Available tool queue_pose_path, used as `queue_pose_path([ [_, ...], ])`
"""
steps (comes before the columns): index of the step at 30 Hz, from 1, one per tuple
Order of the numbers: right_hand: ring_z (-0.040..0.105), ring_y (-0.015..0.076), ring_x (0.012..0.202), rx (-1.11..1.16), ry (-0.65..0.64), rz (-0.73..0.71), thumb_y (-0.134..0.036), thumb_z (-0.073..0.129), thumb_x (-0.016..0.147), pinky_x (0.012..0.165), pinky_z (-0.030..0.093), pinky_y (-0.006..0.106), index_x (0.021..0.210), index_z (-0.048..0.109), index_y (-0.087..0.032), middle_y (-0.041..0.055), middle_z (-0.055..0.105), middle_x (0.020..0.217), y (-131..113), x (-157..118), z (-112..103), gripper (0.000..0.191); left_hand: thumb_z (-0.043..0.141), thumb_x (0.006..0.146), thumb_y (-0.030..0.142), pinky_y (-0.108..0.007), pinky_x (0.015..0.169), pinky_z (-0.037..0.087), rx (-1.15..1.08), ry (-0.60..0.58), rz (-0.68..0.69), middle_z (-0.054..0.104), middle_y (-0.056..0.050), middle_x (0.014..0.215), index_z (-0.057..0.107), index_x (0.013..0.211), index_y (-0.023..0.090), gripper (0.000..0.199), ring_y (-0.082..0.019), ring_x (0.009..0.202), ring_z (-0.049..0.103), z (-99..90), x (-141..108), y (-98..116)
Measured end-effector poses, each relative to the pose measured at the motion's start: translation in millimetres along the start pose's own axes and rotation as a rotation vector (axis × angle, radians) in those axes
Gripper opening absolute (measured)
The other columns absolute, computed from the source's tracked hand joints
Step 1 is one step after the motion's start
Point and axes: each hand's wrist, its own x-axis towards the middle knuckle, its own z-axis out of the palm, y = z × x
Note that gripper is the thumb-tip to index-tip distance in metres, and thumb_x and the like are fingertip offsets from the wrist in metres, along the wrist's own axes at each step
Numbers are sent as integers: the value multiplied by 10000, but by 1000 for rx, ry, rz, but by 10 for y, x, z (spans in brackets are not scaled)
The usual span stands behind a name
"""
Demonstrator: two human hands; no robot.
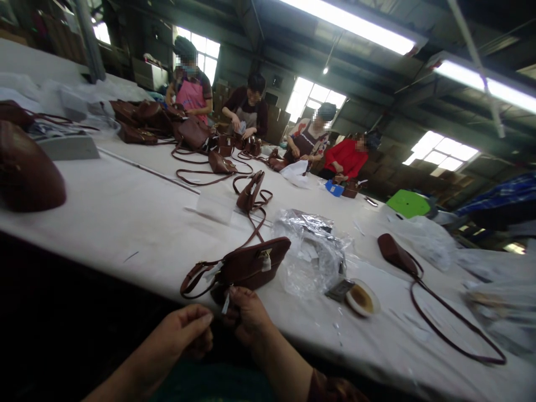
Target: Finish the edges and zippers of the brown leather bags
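A brown leather handbag [251,263] lies tilted at the table's near edge, its strap looped at the left and white wrapping on its metal fittings. At its lower edge, my right hand [249,315] is closed with the fingertips on a dark part of the bag. A small white strip [226,304] hangs beside those fingertips. Just left of it, my left hand [188,330] is closed in a pinch, in front of the table edge. Whatever its fingertips hold, if anything, is too small to make out.
The white table [138,223] carries crumpled clear plastic [310,257], a shallow bowl of brown liquid [362,297] and a dark block [339,289]. Another brown bag [393,254] lies right, a small one [250,192] stands beyond, and several more lie farther back. Several co-workers are across the table.
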Motion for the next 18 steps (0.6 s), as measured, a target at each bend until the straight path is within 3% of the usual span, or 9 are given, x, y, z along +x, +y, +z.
queue_pose_path([
  [3,292,11,383,-144,33,9,-487,802,606,396,145,194,771,627,-119,-48,521,598,37,-71,-97,439,765,712,434,-202,550,459,40,86,213,602,7,578,666,831,174,303,-117,557,537,-212,-72,282],
  [6,296,7,370,-245,165,29,-475,783,595,390,130,193,872,664,-100,-43,534,612,122,-159,-223,482,792,655,444,-210,622,485,34,416,475,635,15,627,676,843,209,323,-137,622,574,-319,-94,584],
  [9,312,10,376,-266,225,9,-446,764,601,397,142,193,856,664,-93,-49,523,586,177,-249,-300,447,772,675,402,-237,726,500,323,644,655,695,6,777,692,864,248,256,-176,746,625,-238,-96,706],
  [14,320,21,386,-333,212,-41,-435,741,633,406,157,199,837,672,-91,-44,522,550,117,-381,-335,406,798,672,331,-294,910,456,816,580,1102,654,-63,955,716,964,251,313,-235,909,618,20,13,524],
  [18,320,28,387,-321,286,-48,-432,732,621,408,159,199,847,670,-103,-46,513,555,124,-435,-433,404,718,764,310,-369,936,433,1105,680,1183,659,-110,868,756,906,233,166,-257,855,604,64,141,380],
])
